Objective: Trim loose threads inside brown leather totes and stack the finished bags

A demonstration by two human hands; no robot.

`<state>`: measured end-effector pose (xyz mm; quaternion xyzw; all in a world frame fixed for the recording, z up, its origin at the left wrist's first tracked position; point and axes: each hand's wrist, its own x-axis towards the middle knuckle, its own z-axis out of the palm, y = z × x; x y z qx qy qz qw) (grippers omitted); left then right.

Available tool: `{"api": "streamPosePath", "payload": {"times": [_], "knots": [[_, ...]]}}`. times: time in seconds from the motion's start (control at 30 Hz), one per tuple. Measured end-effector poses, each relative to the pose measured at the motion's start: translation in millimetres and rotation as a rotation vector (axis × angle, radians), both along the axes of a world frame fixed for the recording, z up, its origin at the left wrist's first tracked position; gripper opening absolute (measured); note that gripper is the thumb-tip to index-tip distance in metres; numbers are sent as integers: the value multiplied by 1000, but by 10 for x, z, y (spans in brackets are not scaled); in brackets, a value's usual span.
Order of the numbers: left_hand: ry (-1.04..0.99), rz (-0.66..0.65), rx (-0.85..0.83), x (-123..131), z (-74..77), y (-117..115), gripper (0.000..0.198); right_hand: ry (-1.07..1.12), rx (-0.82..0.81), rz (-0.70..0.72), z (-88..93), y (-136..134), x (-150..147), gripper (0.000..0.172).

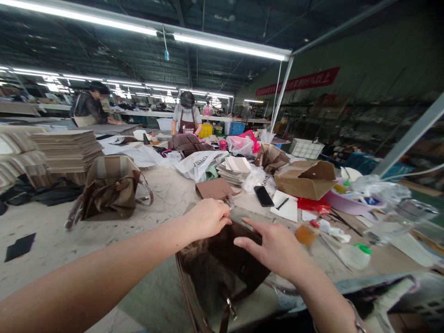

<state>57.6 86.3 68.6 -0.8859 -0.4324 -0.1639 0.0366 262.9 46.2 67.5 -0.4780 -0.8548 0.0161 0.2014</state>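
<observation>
A brown handbag (225, 263) stands in front of me with its mouth open, its dark inside showing, and a strap with a metal clasp (231, 309) at the near side. At its far rim, my left hand (210, 218) is closed, fingers bent down and pinching the edge. Whether something small is also between those fingertips is hidden. My right hand (277, 245) hovers over the right side of the opening, thumb and forefinger apart, with nothing visible in it. Just beyond the left hand lies a flat brown piece (215, 188).
Left, another brown bag (111, 189) stands near stacked panels (67, 150). On the right are a phone (263, 196), a pen on paper (282, 203), a cardboard box (305, 179), a glue bottle (307, 232) and a green-capped bottle (356, 255). Co-workers stand beyond the table.
</observation>
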Motion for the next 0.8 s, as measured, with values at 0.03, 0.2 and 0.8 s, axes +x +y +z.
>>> {"api": "streamPosePath", "payload": {"times": [0.03, 0.2, 0.8], "knots": [[-5, 1, -4, -5, -3, 3, 19, -29, 8, -13, 19, 48, -49, 30], [-150, -131, -106, -143, 59, -44, 17, -123, 41, 0, -29, 231, -187, 29], [18, 208, 91, -297, 68, -284, 19, -175, 45, -37, -28, 74, -138, 30]]}}
